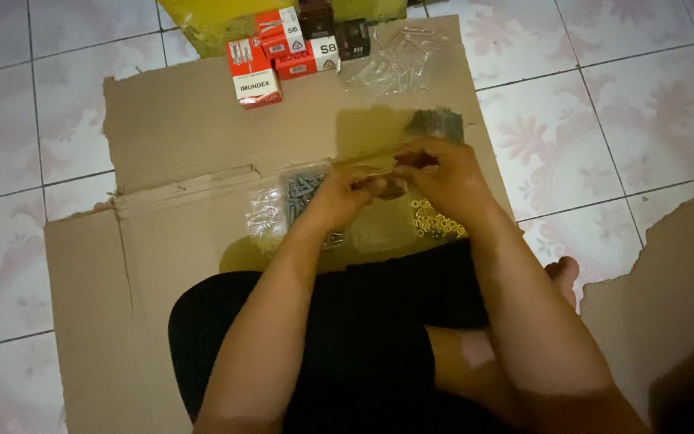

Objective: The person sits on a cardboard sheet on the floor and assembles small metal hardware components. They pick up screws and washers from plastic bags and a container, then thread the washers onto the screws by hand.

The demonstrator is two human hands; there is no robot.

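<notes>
My left hand (345,195) and my right hand (443,175) meet over a flattened cardboard sheet (186,128), fingers pinched together around a small item that I cannot make out. Beneath them lies a clear plastic tray (303,191) of grey screws. A heap of small gold-coloured nuts (434,223) sits just under my right wrist. A clear plastic bag (265,215) rests left of the tray.
Several small red-and-white boxes (255,71) and a dark box (353,38) stand at the far edge of the cardboard, beside empty clear bags (399,64). A yellow object (210,20) lies beyond. A second cardboard piece (668,297) is at the right on tiled floor.
</notes>
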